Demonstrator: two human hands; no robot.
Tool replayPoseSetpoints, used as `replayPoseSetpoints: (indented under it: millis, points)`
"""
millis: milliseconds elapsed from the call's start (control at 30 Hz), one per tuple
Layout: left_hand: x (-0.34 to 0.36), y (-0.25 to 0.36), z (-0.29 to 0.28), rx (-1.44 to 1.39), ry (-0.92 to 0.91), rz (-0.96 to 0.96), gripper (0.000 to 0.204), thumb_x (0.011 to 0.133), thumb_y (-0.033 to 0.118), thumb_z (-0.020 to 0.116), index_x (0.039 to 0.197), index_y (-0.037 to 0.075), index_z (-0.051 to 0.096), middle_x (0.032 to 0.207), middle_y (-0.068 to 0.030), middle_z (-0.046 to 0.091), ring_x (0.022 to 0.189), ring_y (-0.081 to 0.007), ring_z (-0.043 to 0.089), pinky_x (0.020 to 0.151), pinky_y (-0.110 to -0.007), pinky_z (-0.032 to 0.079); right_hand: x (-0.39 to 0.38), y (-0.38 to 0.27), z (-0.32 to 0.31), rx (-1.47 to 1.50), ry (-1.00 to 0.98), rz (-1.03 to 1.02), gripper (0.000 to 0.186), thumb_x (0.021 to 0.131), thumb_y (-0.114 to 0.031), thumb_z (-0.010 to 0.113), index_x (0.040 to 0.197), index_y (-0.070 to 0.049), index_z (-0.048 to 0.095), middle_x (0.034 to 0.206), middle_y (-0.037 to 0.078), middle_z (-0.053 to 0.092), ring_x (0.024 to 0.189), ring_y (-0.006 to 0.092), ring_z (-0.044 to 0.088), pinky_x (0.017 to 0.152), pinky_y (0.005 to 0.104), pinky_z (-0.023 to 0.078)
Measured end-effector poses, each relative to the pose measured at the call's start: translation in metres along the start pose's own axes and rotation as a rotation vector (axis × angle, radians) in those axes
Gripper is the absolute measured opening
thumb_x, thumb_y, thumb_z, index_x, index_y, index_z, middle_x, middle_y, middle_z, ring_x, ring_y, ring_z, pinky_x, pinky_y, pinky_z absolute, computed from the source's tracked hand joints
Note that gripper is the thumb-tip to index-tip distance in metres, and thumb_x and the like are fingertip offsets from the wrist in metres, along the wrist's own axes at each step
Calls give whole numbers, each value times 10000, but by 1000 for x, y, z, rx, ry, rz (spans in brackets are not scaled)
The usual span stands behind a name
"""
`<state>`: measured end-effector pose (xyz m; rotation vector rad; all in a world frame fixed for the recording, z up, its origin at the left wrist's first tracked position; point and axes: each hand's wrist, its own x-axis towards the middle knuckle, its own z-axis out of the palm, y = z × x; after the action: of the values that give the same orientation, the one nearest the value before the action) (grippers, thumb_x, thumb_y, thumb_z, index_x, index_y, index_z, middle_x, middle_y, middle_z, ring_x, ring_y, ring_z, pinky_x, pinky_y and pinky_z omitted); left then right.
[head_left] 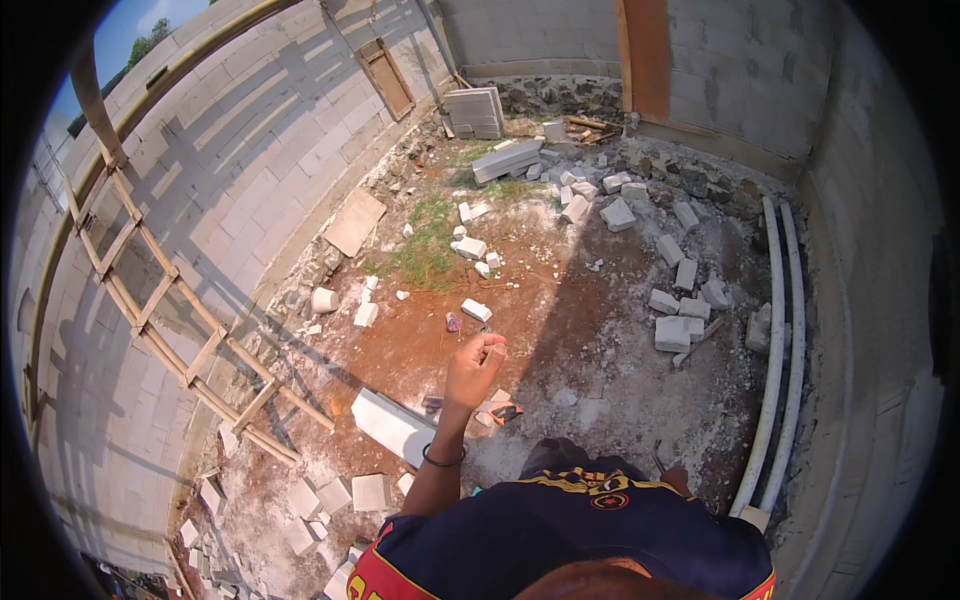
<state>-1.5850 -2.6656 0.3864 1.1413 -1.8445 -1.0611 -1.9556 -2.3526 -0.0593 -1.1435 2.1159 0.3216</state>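
Observation:
My left hand (475, 370) is raised in front of me, its fingers curled in toward the thumb. Whether something small sits in them I cannot make out. A dark band circles that wrist. Below it on the ground lies an orange-and-black tool (506, 413) beside some block pieces. Left of my forearm rests a long white block (392, 425). Low at my right side, my right hand (676, 480) shows only in part; its fingers are hidden. A thin dark object (657, 457) sticks up close to it, and I cannot tell whether the hand holds it.
A wooden ladder (165, 290) leans at the left by the block wall (250, 150). Broken white blocks (680, 333) lie scattered over the reddish soil. Two long white pipes (777, 350) run along the right wall. A grey block stack (474, 113) stands at the back.

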Motion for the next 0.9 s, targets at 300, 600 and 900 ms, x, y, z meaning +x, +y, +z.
replayPoseSetpoints:
  millis: [300, 600, 900]
  points:
    - [92, -90, 198, 296, -692, 124, 477, 881, 278, 638, 1267, 19, 532, 1183, -172, 613, 1135, -347, 554, 963, -427, 432, 88, -87, -298, 201, 339, -195, 297, 752, -215, 728, 858, 56, 666, 884, 259, 660, 875, 419, 640, 803, 461, 512]
    - [300, -162, 310, 504, -812, 337, 460, 808, 273, 688, 1153, -17, 597, 1072, -253, 626, 1031, -404, 598, 863, -460, 479, 171, -180, -481, 135, 174, -863, 310, 757, -238, 737, 996, -46, 688, 884, 224, 668, 872, 405, 637, 776, 467, 502]
    - [425, -220, 324, 211, -801, -122, 459, 878, 408, 612, 813, -47, 630, 681, -230, 619, 647, -350, 630, 631, -449, 473, 289, -177, -595, 660, 821, -649, 264, 793, -214, 684, 702, 31, 645, 659, 198, 622, 659, 370, 628, 659, 439, 486]
